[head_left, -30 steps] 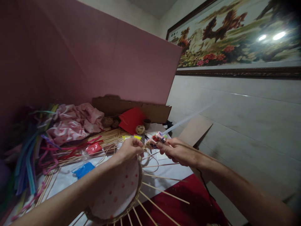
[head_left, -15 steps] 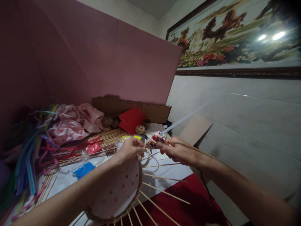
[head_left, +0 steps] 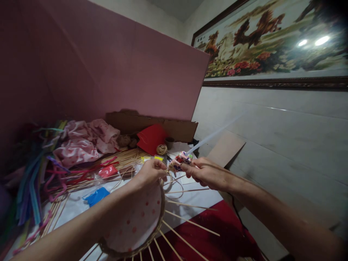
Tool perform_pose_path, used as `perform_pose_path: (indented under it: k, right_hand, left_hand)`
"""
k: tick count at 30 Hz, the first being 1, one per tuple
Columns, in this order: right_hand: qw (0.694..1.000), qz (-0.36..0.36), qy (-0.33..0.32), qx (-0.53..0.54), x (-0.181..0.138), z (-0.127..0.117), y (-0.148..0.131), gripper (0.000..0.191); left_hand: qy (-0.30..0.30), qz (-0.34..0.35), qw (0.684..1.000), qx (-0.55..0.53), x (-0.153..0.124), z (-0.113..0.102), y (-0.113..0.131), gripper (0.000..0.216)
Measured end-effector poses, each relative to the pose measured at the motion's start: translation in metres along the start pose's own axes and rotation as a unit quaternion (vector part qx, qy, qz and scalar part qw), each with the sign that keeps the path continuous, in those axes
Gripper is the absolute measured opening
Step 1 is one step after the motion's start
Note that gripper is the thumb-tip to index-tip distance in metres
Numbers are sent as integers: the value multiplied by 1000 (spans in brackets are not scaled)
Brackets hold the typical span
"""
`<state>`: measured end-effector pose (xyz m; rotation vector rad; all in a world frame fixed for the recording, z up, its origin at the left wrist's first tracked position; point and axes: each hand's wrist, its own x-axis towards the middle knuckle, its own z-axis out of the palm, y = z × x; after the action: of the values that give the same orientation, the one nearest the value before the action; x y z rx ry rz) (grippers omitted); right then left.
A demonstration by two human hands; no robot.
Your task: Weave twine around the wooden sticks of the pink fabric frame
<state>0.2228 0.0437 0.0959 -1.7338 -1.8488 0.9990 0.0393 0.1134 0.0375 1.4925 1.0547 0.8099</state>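
My left hand (head_left: 150, 172) is closed in a pinch on the rim of a round woven piece (head_left: 141, 221) with pink dotted cloth in its middle and thin wooden spokes (head_left: 187, 224) fanning out. My right hand (head_left: 207, 173) is closed round a small glue gun (head_left: 181, 160) wrapped in coloured patterned tape, with a long white glue stick (head_left: 214, 135) rising from its back. The gun's tip meets the rim right by my left fingertips. A loose loop of tan cord (head_left: 171, 181) hangs under the two hands.
On the white tabletop (head_left: 76, 206) lie a bundle of thin sticks (head_left: 119, 161), coloured pipe cleaners (head_left: 35, 181), pink cloth (head_left: 84, 141), a red sheet (head_left: 151, 137), a twine ball (head_left: 162, 149), and a blue packet (head_left: 97, 195). A cardboard strip (head_left: 152, 123) and pink board stand behind. Red cloth (head_left: 214, 235) lies near me.
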Motion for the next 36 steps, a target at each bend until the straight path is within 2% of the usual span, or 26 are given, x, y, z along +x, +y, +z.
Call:
perform_pose_path:
  k: [18, 24, 29, 36]
  right_hand:
    - [1000, -10, 5, -19, -3, -4, -4, 60]
    - [999, 31, 8, -12, -2, -7, -2, 64]
    - [999, 32, -3, 22, -1, -8, 5, 63]
    - [991, 7, -37, 126, -2, -8, 8, 56]
  left_hand:
    - [-3, 5, 1000, 1, -1, 2, 5, 10]
    - [-2, 6, 1000, 0, -1, 2, 6, 11]
    - [-3, 3, 1000, 1, -1, 0, 5, 12]
    - [-9, 6, 999, -32, 3, -1, -3, 16]
